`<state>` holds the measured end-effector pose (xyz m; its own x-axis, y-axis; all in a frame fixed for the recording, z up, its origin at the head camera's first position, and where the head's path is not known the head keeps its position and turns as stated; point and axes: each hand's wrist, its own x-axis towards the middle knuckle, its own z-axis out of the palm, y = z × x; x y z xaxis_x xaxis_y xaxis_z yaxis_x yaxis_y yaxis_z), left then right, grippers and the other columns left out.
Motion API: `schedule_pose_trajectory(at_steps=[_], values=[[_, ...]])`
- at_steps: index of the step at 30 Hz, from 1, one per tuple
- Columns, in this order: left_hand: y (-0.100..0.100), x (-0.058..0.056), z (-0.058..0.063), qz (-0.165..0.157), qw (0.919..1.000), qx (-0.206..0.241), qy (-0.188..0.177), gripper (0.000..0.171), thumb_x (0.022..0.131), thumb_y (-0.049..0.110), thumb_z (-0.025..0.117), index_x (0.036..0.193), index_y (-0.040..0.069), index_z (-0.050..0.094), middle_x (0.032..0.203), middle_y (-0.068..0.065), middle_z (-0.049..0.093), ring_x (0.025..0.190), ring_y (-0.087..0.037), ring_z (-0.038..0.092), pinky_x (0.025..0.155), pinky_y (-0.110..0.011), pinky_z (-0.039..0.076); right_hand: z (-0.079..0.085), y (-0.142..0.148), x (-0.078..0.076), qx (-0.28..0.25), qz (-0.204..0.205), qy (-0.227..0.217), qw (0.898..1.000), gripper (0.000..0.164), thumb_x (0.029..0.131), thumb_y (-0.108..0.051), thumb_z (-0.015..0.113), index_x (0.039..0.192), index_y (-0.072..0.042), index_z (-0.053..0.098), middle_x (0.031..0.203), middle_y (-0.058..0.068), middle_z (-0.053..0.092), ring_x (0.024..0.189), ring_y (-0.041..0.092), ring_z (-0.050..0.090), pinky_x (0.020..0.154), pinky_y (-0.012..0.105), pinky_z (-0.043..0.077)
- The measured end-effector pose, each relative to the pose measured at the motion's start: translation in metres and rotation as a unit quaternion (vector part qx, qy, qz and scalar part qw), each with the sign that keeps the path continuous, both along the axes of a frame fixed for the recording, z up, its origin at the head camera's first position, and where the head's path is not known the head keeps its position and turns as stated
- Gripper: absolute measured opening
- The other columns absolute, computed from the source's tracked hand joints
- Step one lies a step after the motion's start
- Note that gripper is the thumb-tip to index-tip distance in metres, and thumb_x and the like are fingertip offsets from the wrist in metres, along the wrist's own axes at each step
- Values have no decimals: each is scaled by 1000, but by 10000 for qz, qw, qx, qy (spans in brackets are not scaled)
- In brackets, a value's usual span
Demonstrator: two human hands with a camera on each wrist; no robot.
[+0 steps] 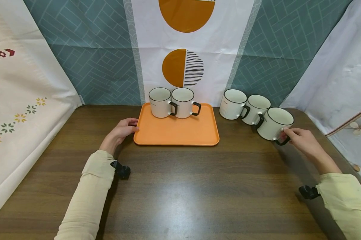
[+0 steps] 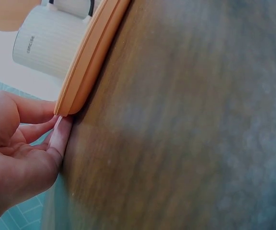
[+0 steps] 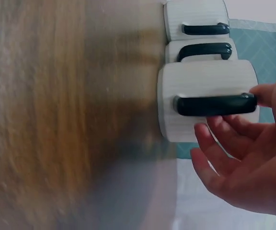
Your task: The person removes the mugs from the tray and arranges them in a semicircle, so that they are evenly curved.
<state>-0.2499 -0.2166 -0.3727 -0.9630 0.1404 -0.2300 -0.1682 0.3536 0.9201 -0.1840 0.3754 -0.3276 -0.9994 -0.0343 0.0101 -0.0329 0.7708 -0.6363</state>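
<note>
At the right, my right hand (image 1: pixel 304 141) holds a white ribbed mug (image 1: pixel 271 128) by its black handle (image 3: pixel 214 105). The thumb lies at the handle's top, and fingertips reach behind it. This mug stands nearest me in a row of three, close against the middle mug (image 1: pixel 256 106), with the third mug (image 1: pixel 232 106) beyond. On the left, my left hand (image 1: pixel 120 131) pinches the left edge of an orange tray (image 1: pixel 177 131). Its thumb is at the rim and its fingers are lower, by the table. Two matching mugs, a left one (image 1: pixel 159 105) and a right one (image 1: pixel 181 105), stand upright on the tray's back half.
The brown wooden table (image 1: pixel 174 186) runs up to a teal patterned cloth (image 1: pixel 90 60) with a white printed panel behind the tray. White cloths hang at both sides, the left one (image 1: pixel 24 100) printed with small flowers. All the mug handles point right, toward me.
</note>
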Motion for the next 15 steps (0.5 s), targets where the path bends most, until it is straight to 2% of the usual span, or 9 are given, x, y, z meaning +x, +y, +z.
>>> schedule_pose_trajectory(at_steps=[5,11,15], values=[[-1,0,0,-24,10000,11,13,53,95,-5,45,143,-15,25,133,-28,35,116,-32,41,103,-40,36,12,7,2,628,-412,126,9971,60,101,-43,39,112,13,57,107,32,58,92,37,53,67,38,39],[-1,0,0,2,10000,28,-45,54,95,-4,46,144,-14,25,134,-27,34,117,-33,39,106,-43,34,32,10,-6,629,-631,707,9935,57,101,-38,41,116,15,55,112,37,53,97,45,48,66,39,37],[-1,-1,0,30,10000,10,-41,54,95,-4,46,144,-14,25,134,-27,34,116,-33,39,105,-42,34,46,1,-14,485,-781,813,9924,62,100,-39,38,125,16,47,120,37,47,105,49,43,73,46,38]])
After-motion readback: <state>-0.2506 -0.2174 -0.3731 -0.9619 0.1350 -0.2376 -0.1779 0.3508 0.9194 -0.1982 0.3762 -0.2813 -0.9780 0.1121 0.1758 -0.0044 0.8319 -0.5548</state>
